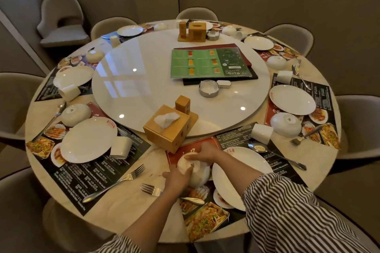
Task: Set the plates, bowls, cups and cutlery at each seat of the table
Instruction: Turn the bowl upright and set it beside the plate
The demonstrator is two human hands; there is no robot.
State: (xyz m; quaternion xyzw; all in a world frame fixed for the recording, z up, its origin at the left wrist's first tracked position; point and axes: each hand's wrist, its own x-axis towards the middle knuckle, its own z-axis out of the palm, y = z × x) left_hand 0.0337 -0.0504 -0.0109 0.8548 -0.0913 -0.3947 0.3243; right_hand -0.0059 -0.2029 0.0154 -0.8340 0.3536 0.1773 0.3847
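At the near seat a white bowl [196,175] lies upside down on the printed placemat [205,222], left of a white plate [236,172]. My left hand [177,178] grips the bowl's near left side and my right hand [205,153] rests over its far rim. A fork [150,189] lies left of the bowl, partly under my left wrist. A spoon [275,155] and an overturned white cup [261,132] sit beyond the plate.
Round table with a white lazy Susan [144,80] holding a wooden tissue box [169,127], menu [211,61] and ashtray [208,88]. Other seats have plates, overturned bowls, cups and cutlery. A second fork [115,183] lies at left. Chairs ring the table.
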